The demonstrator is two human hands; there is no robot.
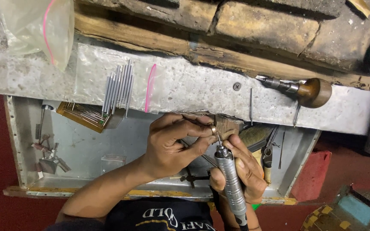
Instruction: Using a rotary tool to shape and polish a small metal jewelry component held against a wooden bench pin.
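1. A small gold-coloured ring [213, 128] sits at the middle of the view, pinched at the tips of the left hand [172, 143] and pressed against a worn wooden peg [226, 127] that juts from the edge of the surface [202, 87]
2. The left hand's fingers are clamped together on the ring, thumb below and forefinger above
3. The thin bit of a silver rotary handpiece [231, 184] touches the ring from below and to the right
4. The right hand [240, 169] wraps its fingers tight around the knurled handpiece, thumb lying along the barrel
5. Beneath both hands lies a metal tray [86, 149], with small burrs and mounted points at its left side and a flat box of thin bits [87, 115] near its upper left
6. On the surface above, a clear bag of steel rods [118, 87] with a pink seal strip lies left of the hands
7. A wooden-handled graver [305, 90] rests to the upper right, and a lone thin rod [251, 105] stands just above the peg
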